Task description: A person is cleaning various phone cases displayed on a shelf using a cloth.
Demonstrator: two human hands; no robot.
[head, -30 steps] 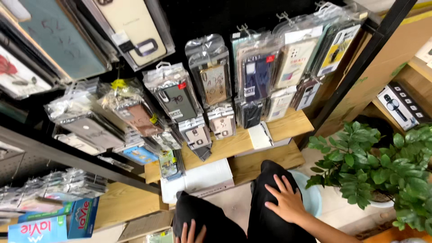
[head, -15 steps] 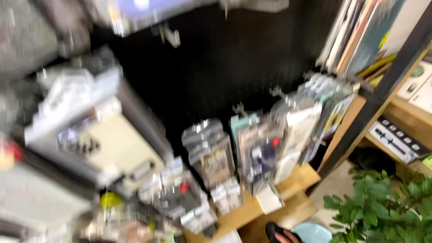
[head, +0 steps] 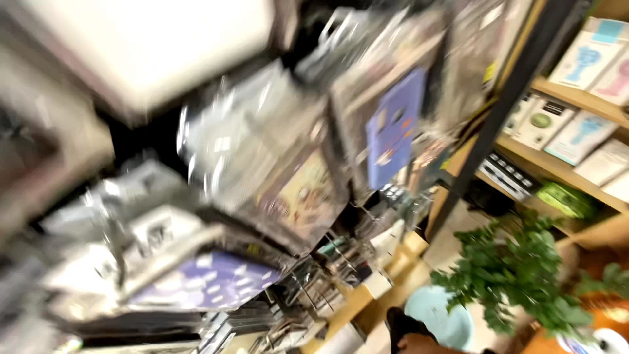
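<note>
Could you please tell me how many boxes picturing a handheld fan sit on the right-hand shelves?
3: a blue-fan box and a pink-fan box together on the top shelf, a second blue-fan box on the shelf below. Blur may hide more.

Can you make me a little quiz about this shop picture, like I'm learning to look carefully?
1. True or false: the leafy green plant stands at the lower right, below the wooden shelves.
2. What hangs on the dark wall: A) clear plastic packets, B) hats, C) umbrellas?
3. Fill in: the boxes on the top right shelf show pictures of little ____.

Key: 1 true. 2 A. 3 fans, blue and pink ones, as far as the blur lets me tell. Only a bit of one hand peeks in at the bottom edge.
</note>
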